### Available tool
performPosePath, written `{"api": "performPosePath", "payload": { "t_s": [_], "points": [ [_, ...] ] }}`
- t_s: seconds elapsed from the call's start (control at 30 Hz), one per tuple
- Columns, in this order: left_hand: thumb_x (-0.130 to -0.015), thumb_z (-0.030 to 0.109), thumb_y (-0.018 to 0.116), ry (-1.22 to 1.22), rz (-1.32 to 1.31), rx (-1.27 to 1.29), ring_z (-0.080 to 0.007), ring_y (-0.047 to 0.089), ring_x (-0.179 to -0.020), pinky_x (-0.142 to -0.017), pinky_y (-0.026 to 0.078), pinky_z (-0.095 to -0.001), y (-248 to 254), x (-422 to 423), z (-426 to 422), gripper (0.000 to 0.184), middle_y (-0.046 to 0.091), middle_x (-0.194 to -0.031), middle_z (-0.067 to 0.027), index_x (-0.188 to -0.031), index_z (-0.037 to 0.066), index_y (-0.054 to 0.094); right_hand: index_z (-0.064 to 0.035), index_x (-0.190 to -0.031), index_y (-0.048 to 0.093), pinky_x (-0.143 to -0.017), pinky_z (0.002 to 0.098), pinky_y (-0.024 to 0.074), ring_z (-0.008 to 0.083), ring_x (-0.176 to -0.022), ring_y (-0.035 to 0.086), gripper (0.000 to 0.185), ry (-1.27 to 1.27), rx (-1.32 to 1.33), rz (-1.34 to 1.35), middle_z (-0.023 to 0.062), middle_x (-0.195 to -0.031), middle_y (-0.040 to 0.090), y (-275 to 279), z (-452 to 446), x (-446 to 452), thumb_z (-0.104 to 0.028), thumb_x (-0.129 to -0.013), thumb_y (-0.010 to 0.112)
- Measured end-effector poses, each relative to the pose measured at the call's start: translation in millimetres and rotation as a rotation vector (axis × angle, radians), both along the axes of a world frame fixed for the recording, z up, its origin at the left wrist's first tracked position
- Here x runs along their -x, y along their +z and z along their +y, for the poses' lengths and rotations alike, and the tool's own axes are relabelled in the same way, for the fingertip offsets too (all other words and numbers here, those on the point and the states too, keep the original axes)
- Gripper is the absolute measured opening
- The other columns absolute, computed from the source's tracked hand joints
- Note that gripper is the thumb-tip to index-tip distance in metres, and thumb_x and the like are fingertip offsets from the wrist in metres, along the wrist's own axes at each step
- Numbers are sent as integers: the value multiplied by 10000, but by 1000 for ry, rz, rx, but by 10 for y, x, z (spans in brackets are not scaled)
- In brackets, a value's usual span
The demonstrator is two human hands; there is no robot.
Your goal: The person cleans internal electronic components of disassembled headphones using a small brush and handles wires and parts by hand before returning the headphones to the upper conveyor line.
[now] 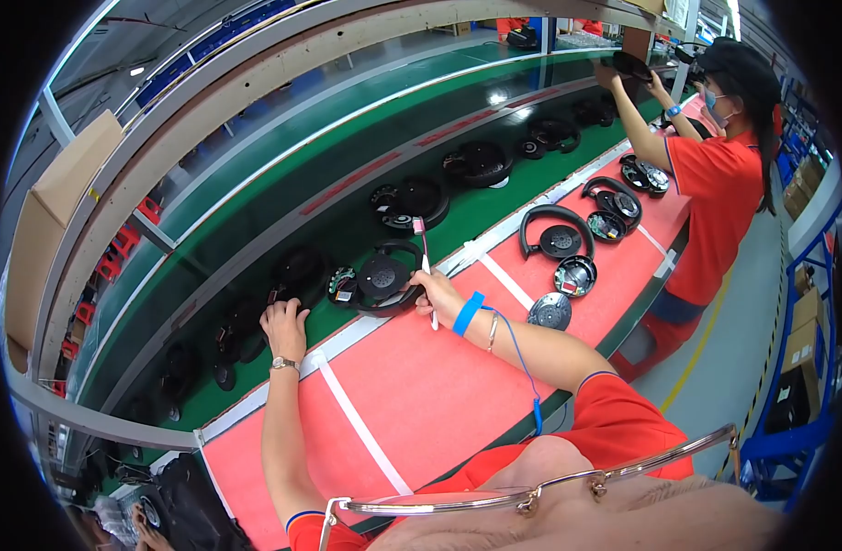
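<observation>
My right hand (432, 291) is closed around the white handle of a toothbrush (427, 262), its pinkish head pointing up and away. Just left of that hand lies a black headphone (384, 275) on the green conveyor belt, with an opened ear cup (344, 287) showing its circuit board. My fingers and the headphone's edge meet or overlap; I cannot tell which. Over the belt's near edge reaches my left hand (285, 326), fingers spread, beside another dark headphone (299, 266). Its fingertips are close to a small dark part, and contact is unclear.
More opened headphones (476, 163) line the belt. On the pink mat (393, 395) to the right are headphones (561, 241), loose ear cups and a round black plate (550, 312). A co-worker (715, 193) holds a dark part at the far right. A blue wrist cord (535, 404) hangs from my right wrist.
</observation>
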State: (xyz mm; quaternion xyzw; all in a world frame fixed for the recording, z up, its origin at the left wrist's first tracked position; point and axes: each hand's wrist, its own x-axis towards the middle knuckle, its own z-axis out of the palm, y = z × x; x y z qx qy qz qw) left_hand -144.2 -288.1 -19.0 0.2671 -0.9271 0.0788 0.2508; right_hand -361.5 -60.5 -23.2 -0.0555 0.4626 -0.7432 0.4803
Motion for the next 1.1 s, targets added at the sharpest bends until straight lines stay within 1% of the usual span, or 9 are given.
{"api": "performPosePath", "payload": {
  "t_s": [0.13,0.33,0.43,0.5,0.6,0.67,0.8,0.93,1.1],
  "points": [
    [-852,217,626,-42,-81,87,-297,509,-981,-923,364,-461,2,2,35,145,559,-933,-103,-928,99,592,-60,-1008,403,-394,207,267,79,-498,327,189,-11,49,-16,99,-912,563,-29,-4,16,-107,-852,496],
    [-824,208,661,-74,28,73,-296,498,-986,-953,350,-468,-36,13,56,181,537,-938,-93,-923,89,567,-71,-1025,407,-406,206,276,87,-518,327,195,-38,38,-38,84,-931,552,-62,-23,21,-101,-851,490],
    [-820,233,671,-97,17,26,-312,491,-1053,-970,335,-462,80,58,164,270,543,-1016,-117,-1025,89,570,-70,-1032,405,-403,207,269,86,-520,331,205,-28,80,-71,79,-921,545,-82,-37,51,-95,-847,491],
    [-799,256,697,-95,26,8,-314,481,-1082,-986,327,-454,202,120,286,410,536,-1076,-121,-1154,115,548,-68,-1039,395,-399,210,265,88,-517,334,222,-52,43,-65,83,-927,546,-68,-35,39,-89,-842,496],
    [-793,255,701,-77,-10,-5,-325,492,-1072,-987,332,-471,158,237,241,372,542,-1087,-134,-1132,138,604,-52,-1038,369,-398,231,275,101,-514,357,289,-44,99,-64,86,-881,456,-77,-31,47,-103,-812,543],
    [-799,249,692,-41,-17,-105,-332,504,-1069,-974,350,-469,95,323,193,282,546,-1099,-141,-1057,141,657,-49,-1038,366,-398,232,278,102,-514,358,290,-48,117,-61,97,-908,474,-72,-17,44,-102,-813,541],
    [-819,262,668,61,-19,-43,-336,502,-1094,-1021,313,-516,-4,460,218,285,533,-1119,-163,-1081,155,636,-59,-1041,378,-392,216,277,96,-507,341,243,-97,126,-81,100,-932,544,-47,-22,13,-88,-841,511],
    [-856,277,628,155,-11,-55,-341,459,-1156,-1039,261,-558,-106,527,276,266,535,-1175,-152,-1102,177,630,-61,-1045,378,-394,222,282,102,-505,341,246,-147,100,-86,104,-957,550,-43,-37,-6,-90,-841,512],
    [-883,281,599,178,109,-31,-330,468,-1156,-1020,283,-531,-163,588,228,287,546,-1182,-121,-1152,179,609,-43,-1031,354,-401,255,306,113,-504,364,282,-157,166,-101,114,-961,500,-41,-4,8,-91,-816,529]
  ]
}}
